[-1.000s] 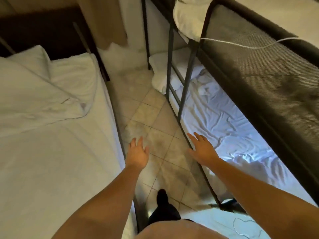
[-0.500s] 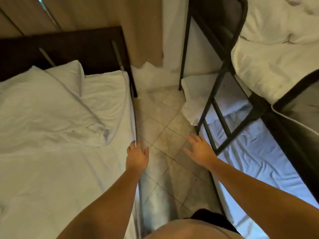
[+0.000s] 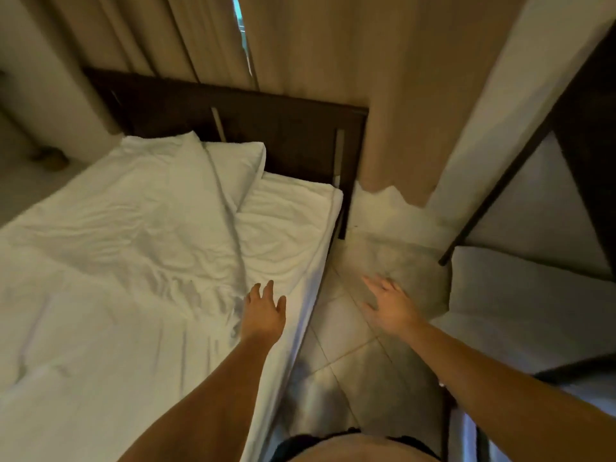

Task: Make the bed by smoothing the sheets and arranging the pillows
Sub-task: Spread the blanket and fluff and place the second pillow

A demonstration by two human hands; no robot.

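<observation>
Bed [image 3: 83, 378] leftward, long axis toward headboard [image 3: 283, 135]; left hand [image 3: 263, 315] nearer, over rumpled sheet [image 3: 276, 228] at its edge, right hand [image 3: 390, 308] over floor [image 3: 360, 368], both hands spread, empty.

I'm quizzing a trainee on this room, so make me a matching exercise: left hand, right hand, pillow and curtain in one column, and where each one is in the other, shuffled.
Things:
1 left hand
2 right hand
3 pillow
4 curtain

Places:
A over the tiled floor
B beside the dark headboard
C over the white sheet, near the bed's edge
D hanging behind the headboard

Pairs: 1-C, 2-A, 3-B, 4-D.
</observation>
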